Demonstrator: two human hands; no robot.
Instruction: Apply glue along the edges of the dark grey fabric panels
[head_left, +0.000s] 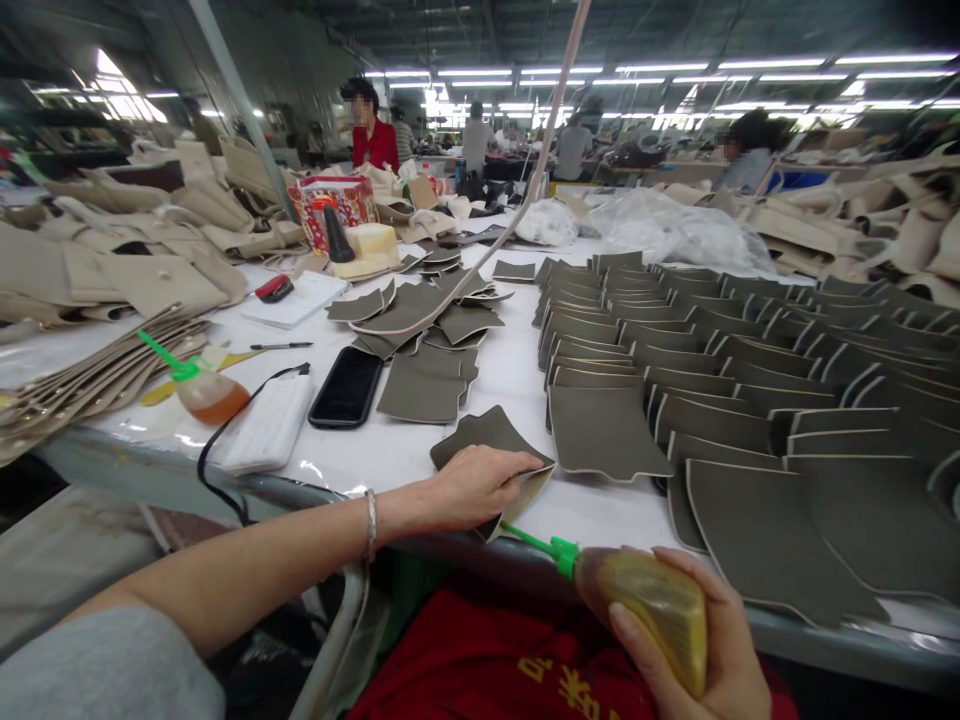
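My left hand (476, 485) lies on a dark grey-green leather piece (487, 432) at the table's front edge, its fingers gripping the piece's right side, where the paler underside shows. In my right hand (709, 640) is a squeeze bottle (645, 600) of yellowish liquid with a green nozzle. The nozzle's tip points left and meets the near edge of that piece, just below my left hand. Overlapping rows of similar pieces (611, 430) stand to the right, and a loose pile (427, 385) lies beyond my left hand.
A black phone (346, 387), a white power bank (270, 425) with a cable and a second glue bottle (214, 395) lie on the left. Beige bags (112, 260) are heaped farther back. A pale hose (541, 160) slants down over the table. People (375, 135) are in the background.
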